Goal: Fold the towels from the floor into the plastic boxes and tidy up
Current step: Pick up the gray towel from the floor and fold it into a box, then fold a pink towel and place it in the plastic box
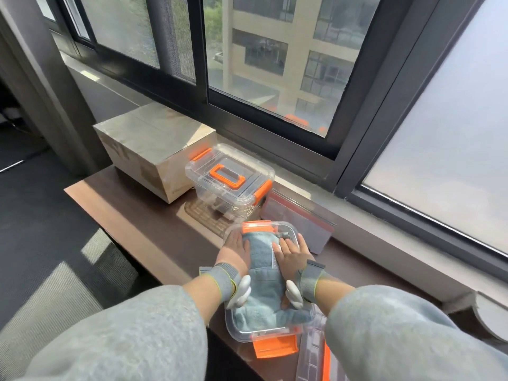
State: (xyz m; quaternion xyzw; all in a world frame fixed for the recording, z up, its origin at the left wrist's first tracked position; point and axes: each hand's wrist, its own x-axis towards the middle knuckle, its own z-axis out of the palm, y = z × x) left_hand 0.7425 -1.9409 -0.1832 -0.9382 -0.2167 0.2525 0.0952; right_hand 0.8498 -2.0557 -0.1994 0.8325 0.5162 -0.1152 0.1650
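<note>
1. Now the blue towel [264,273] lies folded inside the open plastic box [242,329] on the brown table [123,204].
2. It looks soft, light and squashy, so I think it bends easily and puffs up if let go. It will not break.
3. A good place to hold it is at the folded edges, or just push flat on top.
4. The left hand [235,250] lies flat on the towel's left side, fingers straight, gripping nothing.
5. The right hand [291,254] lies flat on the right side, pressing down too.
6. Both arms reach forward, wrists low over the box.
7. A closed box [229,174] stands behind.
</note>
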